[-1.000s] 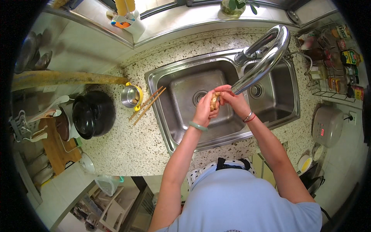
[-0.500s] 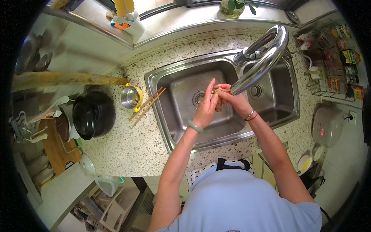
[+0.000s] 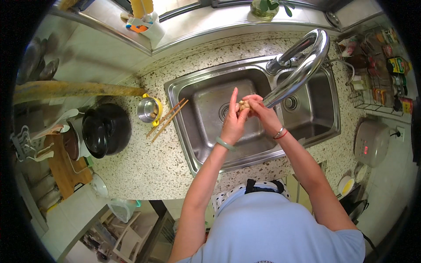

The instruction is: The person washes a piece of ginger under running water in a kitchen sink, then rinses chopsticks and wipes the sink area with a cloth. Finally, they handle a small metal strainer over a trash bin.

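Over the left basin of a steel double sink [image 3: 206,151], both hands meet under the mouth of a curved chrome faucet [image 3: 302,65]. A small tan knobbly lump, like a piece of ginger [image 3: 242,105], sits between them. My right hand [image 3: 261,109] pinches it with closed fingers. My left hand [image 3: 232,120] presses against it from the left, palm flat and fingers stretched upward. A green bangle rings the left wrist and a thin bracelet the right.
A pair of wooden chopsticks [image 3: 169,119] lies across the sink's left rim beside a small steel cup with yellow handle [image 3: 149,109]. A black pot [image 3: 105,129] stands further left. A wire rack of bottles [image 3: 381,65] stands right of the sink, a rice cooker [image 3: 372,142] below it.
The left hand's fingers have straightened upward against the lump, where earlier they curled around it. Both hands stay under the faucet.
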Available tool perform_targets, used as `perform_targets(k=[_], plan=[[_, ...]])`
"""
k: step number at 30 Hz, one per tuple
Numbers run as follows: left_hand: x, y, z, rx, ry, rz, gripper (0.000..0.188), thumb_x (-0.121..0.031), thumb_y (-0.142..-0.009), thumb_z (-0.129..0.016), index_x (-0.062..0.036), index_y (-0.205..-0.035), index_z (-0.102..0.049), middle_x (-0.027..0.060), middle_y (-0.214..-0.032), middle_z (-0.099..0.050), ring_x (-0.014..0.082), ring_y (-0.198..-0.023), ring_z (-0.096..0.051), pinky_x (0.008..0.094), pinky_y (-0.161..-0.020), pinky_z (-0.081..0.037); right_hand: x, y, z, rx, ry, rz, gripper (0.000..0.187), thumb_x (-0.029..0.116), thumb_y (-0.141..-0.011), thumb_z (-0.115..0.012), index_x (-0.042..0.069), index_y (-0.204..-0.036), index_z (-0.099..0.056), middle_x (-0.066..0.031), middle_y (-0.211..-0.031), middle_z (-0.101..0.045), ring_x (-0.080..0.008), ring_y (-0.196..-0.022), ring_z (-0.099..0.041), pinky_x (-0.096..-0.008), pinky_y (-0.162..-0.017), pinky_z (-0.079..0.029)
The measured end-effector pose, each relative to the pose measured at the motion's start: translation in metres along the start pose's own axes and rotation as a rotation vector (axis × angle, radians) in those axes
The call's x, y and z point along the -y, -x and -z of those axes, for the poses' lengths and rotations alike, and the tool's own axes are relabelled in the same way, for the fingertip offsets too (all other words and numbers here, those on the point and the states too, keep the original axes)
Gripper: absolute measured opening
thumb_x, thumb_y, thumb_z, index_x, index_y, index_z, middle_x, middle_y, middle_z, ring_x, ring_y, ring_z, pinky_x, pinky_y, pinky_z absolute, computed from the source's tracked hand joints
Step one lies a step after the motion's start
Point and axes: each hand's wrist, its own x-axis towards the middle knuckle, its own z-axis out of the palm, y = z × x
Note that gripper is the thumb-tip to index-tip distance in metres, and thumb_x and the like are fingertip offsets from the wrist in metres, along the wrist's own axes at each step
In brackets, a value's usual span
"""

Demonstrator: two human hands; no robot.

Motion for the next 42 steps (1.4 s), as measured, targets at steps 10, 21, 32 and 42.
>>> perform_targets(k=[10, 21, 32, 42], plan=[[-0.005, 0.000, 0.003, 0.054, -0.366, -0.128, 0.078, -0.002, -0.086, -0.059, -0.0148, -0.149, -0.014, 0.0139, -0.112, -0.061, 0.0273, -0.094, -0.062, 0.0361, -0.084, -0.048, -0.008, -0.005, -0.002, -0.092, 0.163, 0.043, 0.018, 0.030, -0.094, -0.054, 0.013, -0.090, -0.052, 0.0074, -0.076, -0.048, -0.0016, -0.067, -0.045, -0.0189, -0.058, -0.036], [-0.009, -0.001, 0.008, 0.049, -0.433, -0.113, 0.070, -0.016, -0.090, -0.057, -0.0161, -0.148, -0.017, 0.0145, -0.103, -0.064, 0.0320, -0.094, -0.063, 0.0360, -0.080, -0.048, 0.002, 0.004, -0.003, -0.062, 0.035, -0.038, 0.022, 0.029, -0.093, -0.057, 0.007, -0.091, -0.060, 0.0041, -0.067, -0.051, -0.0052, -0.057, -0.047, -0.0233, -0.052, -0.041], [-0.009, -0.001, 0.004, 0.109, -0.335, -0.127, 0.070, -0.014, -0.088, -0.062, -0.0132, -0.145, -0.022, 0.0108, -0.099, -0.063, 0.0264, -0.085, -0.063, 0.0347, -0.076, -0.049, -0.014, -0.010, 0.010, -0.129, 0.185, -0.063, 0.021, 0.029, -0.097, -0.050, 0.011, -0.086, -0.046, 0.0051, -0.068, -0.045, -0.0022, -0.054, -0.042, -0.0182, -0.048, -0.036], [0.011, -0.014, 0.004, -0.158, 0.355, 0.207, 0.019, -0.020, -0.093, -0.057, -0.0045, -0.103, -0.051, 0.0007, -0.076, -0.055, 0.0095, -0.062, -0.052, 0.0241, -0.056, -0.044, -0.024, 0.005, 0.004, -0.173, 0.029, 0.222, 0.023, 0.019, -0.097, -0.049, 0.002, -0.109, -0.058, -0.0041, -0.084, -0.061, -0.0103, -0.069, -0.059, -0.0255, -0.064, -0.050]])
